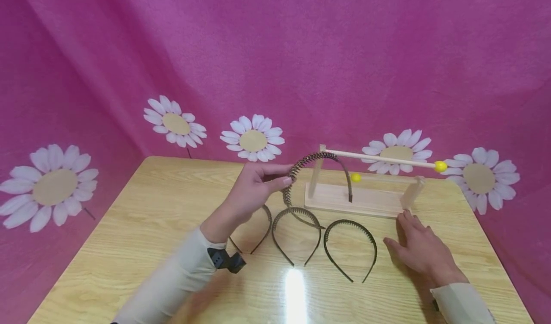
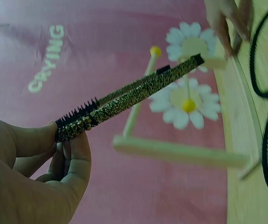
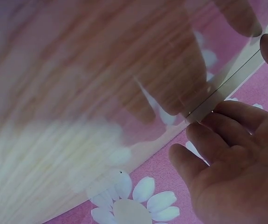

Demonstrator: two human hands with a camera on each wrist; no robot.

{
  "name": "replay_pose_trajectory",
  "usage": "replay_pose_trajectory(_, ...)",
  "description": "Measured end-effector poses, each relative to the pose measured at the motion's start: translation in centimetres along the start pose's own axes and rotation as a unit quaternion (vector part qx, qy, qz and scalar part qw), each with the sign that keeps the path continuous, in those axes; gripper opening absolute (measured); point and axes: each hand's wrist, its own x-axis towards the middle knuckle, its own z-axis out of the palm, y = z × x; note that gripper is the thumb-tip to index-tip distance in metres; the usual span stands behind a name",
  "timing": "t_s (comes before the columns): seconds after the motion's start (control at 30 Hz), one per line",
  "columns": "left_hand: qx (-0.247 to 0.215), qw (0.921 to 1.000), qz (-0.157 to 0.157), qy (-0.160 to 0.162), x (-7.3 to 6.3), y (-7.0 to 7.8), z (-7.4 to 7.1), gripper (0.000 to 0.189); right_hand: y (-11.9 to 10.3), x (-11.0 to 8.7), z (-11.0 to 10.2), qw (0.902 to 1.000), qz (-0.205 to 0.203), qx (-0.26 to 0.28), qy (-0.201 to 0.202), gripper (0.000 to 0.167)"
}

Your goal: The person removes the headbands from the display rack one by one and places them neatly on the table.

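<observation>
My left hand (image 1: 251, 190) pinches a dark toothed headband (image 1: 309, 157) between thumb and fingers, raised at the left end of a wooden rack (image 1: 366, 202). In the left wrist view the headband (image 2: 134, 95) is seen edge-on, glittery gold and black, with its ends pointing away from the hand (image 2: 40, 168). The rack has two rods, each with a yellow ball (image 1: 440, 166) at its end. My right hand (image 1: 424, 250) rests by the right front corner of the rack's base, its fingertips (image 3: 196, 133) touching the edge, the fingers mostly straight.
Three more headbands lie on the wooden table in front of the rack: a left one (image 1: 269, 219) partly behind my left hand, a middle one (image 1: 297, 210) and a right one (image 1: 350, 221). A pink curtain (image 1: 275, 51) with daisies hangs behind the table.
</observation>
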Motion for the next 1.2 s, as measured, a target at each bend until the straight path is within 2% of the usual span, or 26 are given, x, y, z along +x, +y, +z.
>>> replay_pose_trajectory(0.23, 0.023, 0.9969, -0.066, 0.035, 0.0, -1.5, -3.8, 0.029, 0.1, 0.1, 0.0, 0.9999, -0.009, 0.003, -0.004, 0.090)
replay_pose_trajectory(0.37, 0.022, 0.9948, -0.091, 0.038, -0.2, -2.1, -5.8, 0.031, 0.1, 0.1, 0.0, 1.0000, -0.005, 0.003, -0.006, 0.090)
replay_pose_trajectory(0.6, 0.057, 0.9919, -0.109, 0.032, -0.7, -2.9, -9.0, 0.033, 0.0, 0.2, 0.0, 1.0000, -0.005, -0.004, -0.001, 0.090)
replay_pose_trajectory(0.73, 0.076, 0.9880, -0.127, 0.043, -0.9, -3.5, -10.8, 0.032, -0.1, 0.3, 0.0, 1.0000, -0.003, -0.006, -0.004, 0.089)
replay_pose_trajectory(0.9, 0.074, 0.9826, -0.160, 0.058, -1.0, -4.7, -12.9, 0.032, 0.0, 0.3, 0.1, 1.0000, -0.005, -0.002, -0.007, 0.091)
replay_pose_trajectory(1.2, 0.100, 0.9759, -0.188, 0.047, -1.6, -6.3, -16.6, 0.031, 0.2, 0.3, 0.1, 0.9999, -0.008, 0.007, -0.011, 0.093)
